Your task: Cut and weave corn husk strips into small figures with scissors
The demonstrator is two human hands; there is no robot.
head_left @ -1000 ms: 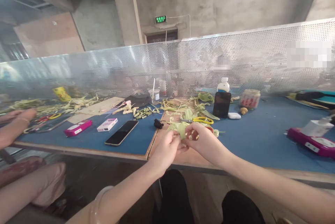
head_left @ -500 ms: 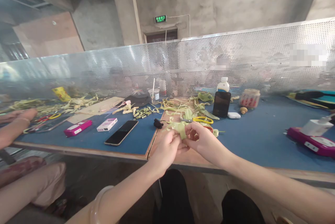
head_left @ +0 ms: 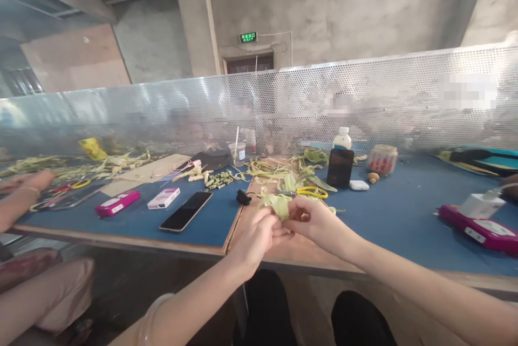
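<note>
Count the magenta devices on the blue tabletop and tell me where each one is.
2: one magenta device lies left of the white-and-pink box; the other, by the picture's right edge, has a white charger on it. More may be hidden.

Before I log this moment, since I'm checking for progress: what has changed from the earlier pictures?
The head view has tilted slightly up, so the exit sign and worktable sit lower in frame. Nothing was visibly taken or let go: left hand and right hand keep their grip on the pale green leaf strip. The flat-lying smartphone and white earbud case stayed put.
</note>
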